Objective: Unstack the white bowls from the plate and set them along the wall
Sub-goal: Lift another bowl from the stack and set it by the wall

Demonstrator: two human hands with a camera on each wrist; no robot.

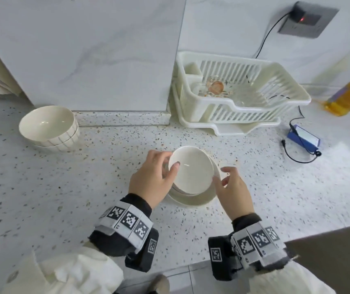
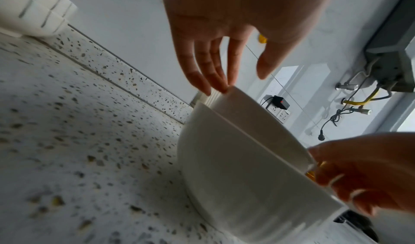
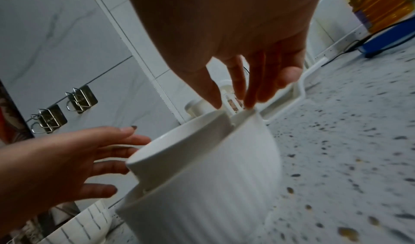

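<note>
Two white bowls stand nested mid-counter. The smooth top bowl tilts, its left side raised out of the ribbed lower bowl. My left hand pinches the top bowl's left rim, thumb inside and fingers outside. At the right side my right hand is open, straight fingertips touching the lower bowl's rim. What lies under the stack is hidden. Two striped bowls sit stacked against the wall at the left.
A white dish rack stands at the wall to the right of the stack. Further right lie a blue device on a black cable and a yellow bottle. The speckled counter ends just below my wrists.
</note>
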